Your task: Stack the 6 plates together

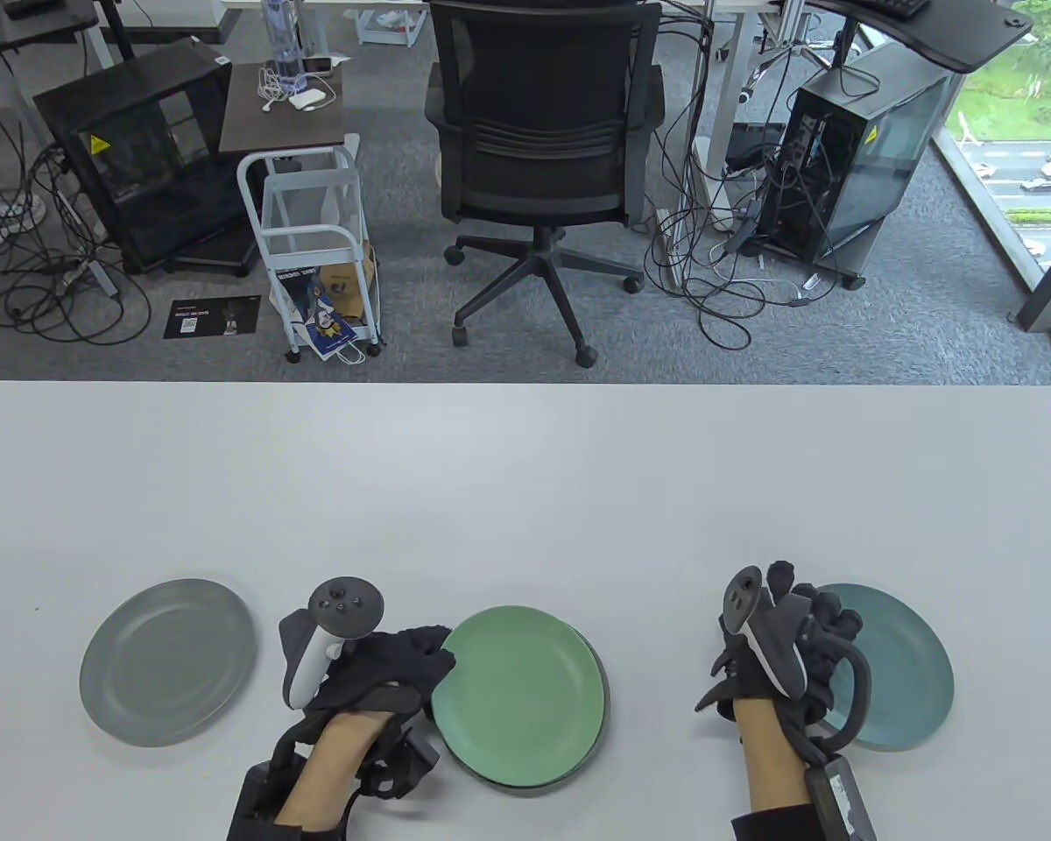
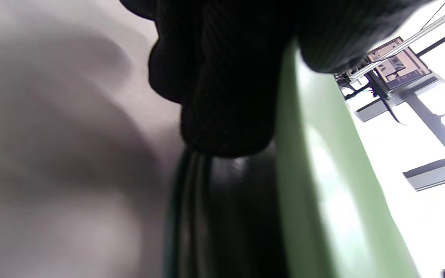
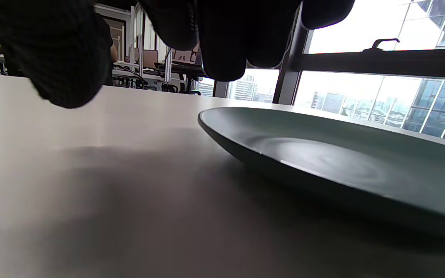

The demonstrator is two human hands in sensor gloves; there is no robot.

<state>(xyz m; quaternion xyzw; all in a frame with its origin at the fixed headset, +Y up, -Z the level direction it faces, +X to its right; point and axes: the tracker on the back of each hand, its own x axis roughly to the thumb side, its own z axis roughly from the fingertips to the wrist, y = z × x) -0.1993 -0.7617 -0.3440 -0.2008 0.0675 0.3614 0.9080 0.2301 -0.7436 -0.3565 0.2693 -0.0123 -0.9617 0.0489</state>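
A green plate lies on top of a stack of darker plates at the table's front middle. My left hand grips the green plate's left rim. In the left wrist view my fingers pinch the green plate, whose near edge stands a little off the dark plate rims below. A grey plate lies alone at the left. A teal plate lies at the right. My right hand hovers open over its left rim; the right wrist view shows the fingers above the plate, apart from it.
The white table stretches bare behind the plates to its far edge. An office chair and a small cart stand on the floor beyond the table.
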